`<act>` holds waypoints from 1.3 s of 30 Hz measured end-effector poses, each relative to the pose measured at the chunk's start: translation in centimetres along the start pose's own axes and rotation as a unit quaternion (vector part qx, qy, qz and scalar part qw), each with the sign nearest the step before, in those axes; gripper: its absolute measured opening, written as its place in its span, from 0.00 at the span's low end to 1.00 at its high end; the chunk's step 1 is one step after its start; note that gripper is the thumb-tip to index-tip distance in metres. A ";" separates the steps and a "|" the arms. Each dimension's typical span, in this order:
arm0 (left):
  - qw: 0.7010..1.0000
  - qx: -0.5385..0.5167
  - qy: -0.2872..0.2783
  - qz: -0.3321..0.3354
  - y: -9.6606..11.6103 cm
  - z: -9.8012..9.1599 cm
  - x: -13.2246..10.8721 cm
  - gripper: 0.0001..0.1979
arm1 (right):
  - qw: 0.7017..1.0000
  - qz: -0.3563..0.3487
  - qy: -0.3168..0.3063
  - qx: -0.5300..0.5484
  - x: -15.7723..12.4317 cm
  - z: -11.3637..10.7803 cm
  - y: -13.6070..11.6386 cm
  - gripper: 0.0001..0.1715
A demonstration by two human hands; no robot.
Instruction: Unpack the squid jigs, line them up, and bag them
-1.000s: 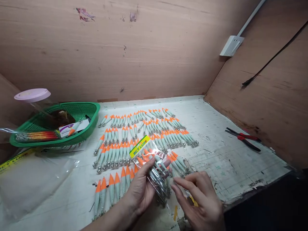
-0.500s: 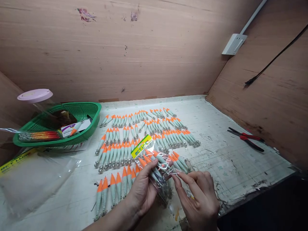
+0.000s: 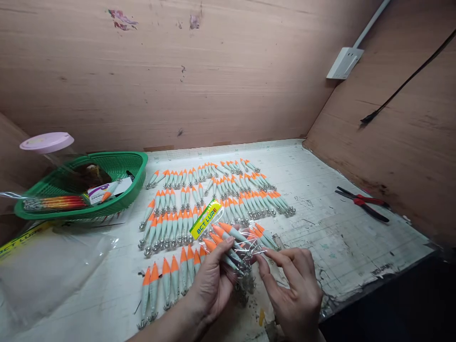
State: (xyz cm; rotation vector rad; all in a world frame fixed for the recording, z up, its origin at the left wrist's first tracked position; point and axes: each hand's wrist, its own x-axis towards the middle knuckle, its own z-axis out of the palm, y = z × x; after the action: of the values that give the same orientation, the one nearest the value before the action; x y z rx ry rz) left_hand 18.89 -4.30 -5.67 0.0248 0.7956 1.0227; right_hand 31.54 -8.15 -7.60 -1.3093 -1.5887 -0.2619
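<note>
A clear plastic bag with a yellow-green "BCT LURE" header (image 3: 206, 219) holds several orange and pale green lures (image 3: 231, 232). My left hand (image 3: 214, 280) is closed around the bag's lower left side, thumb on top. At the bag's right edge, my right hand (image 3: 294, 287) pinches the clear plastic between thumb and index finger. Rows of similar lures (image 3: 171, 225) with metal hooks lie on the white table (image 3: 317, 247) beyond and left of my hands. Part of the bag's underside is hidden by my left hand.
A green basket (image 3: 140, 178) at the left holds a pink-lidded jar (image 3: 48, 141), red-orange lures and a card. In front of it lies a larger clear bag (image 3: 53, 270). Red-handled pliers (image 3: 363, 202) rest at the right. Wooden panels stand behind.
The bag has turned slightly, its header tilting more and shifting down and left. My right hand has moved a little left and up, still at the bag's edge. The view has shifted slightly.
</note>
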 end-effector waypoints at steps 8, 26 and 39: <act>1.000 0.005 -0.001 -0.010 0.1 0.1 0.0 0.23 | 0.999 -0.016 -0.044 0.019 -0.1 -0.4 0.5 0.09; 0.999 -0.014 0.009 -0.029 -0.2 -0.3 0.6 0.07 | 0.994 0.021 -0.061 0.086 -0.8 -2.3 2.9 0.17; 1.000 0.007 0.023 0.008 0.5 0.2 0.3 0.18 | 0.967 0.131 -0.213 -0.042 -4.0 -4.6 12.2 0.13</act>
State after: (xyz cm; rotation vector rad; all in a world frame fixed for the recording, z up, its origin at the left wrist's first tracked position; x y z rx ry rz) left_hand 18.72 -3.75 -5.51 0.0201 0.8458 1.0362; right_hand 43.71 -9.06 -13.63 -1.7065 -1.7425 0.1287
